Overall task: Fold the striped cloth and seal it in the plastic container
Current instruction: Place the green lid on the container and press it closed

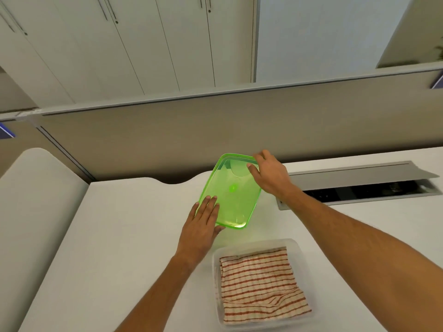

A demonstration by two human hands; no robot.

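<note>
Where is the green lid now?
Centre of the head view: the green lid is held between the left hand and right hand, just beyond the clear container.

the green lid [231,192] is translucent plastic, glossy, with bright glints at its 6 o'clock edge. the container [296,248] at 5 o'clock of it is clear, faintly frosted plastic. the striped cloth [259,281] is a soft, ribbed, matt weave. the table [119,236] is smooth matt white.
</note>
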